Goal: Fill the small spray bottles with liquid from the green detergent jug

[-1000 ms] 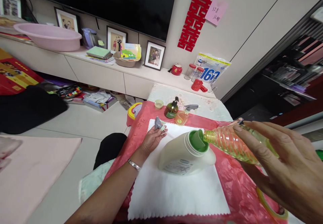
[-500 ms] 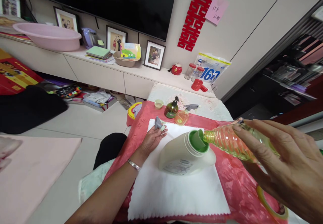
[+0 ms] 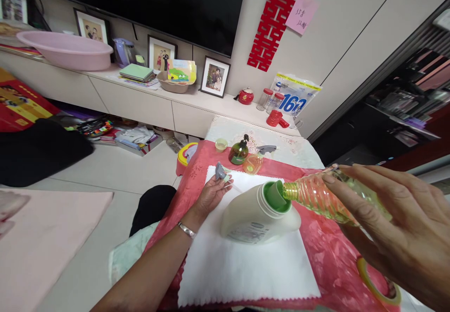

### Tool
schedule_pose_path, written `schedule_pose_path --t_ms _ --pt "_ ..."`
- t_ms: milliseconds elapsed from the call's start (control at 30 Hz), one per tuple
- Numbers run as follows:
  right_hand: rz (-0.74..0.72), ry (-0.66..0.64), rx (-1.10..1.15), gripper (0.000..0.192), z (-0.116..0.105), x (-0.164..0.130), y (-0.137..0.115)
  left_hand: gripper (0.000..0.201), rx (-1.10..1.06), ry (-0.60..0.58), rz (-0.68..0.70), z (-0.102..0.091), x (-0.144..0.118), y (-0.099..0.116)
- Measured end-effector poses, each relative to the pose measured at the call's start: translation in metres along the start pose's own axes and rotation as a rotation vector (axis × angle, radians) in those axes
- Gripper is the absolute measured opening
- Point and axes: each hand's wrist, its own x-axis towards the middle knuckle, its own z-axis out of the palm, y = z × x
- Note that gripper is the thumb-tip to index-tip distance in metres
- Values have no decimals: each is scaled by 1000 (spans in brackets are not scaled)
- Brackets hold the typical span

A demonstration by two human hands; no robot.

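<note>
Yellow bottle [image 3: 312,198], clasped in the right grip [image 3: 397,223], meets the green spout [image 3: 274,196] leftward. Pouring seems the step, needing steadiness; the left grip [image 3: 211,194] holds a grey sprayer [image 3: 220,171].

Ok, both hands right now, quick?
Left hand: holding a grey spray head.
Right hand: holding the ribbed bottle, tipped at the jug's mouth.

Free room lies over the near part of the cloth [image 3: 246,277]. Past it, the jug [image 3: 242,220] blocks the middle, the tilted bottle [image 3: 311,196] bars its right, and the pump bottle [image 3: 239,153] and orange bottle [image 3: 253,164] crowd the far side.
</note>
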Motion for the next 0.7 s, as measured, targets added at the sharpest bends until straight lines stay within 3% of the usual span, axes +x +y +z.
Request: schedule_pose_path --t_ms 700 --pt "-46 -10 -49 66 -6 6 4 32 -6 -10 9 -1 1 -1"
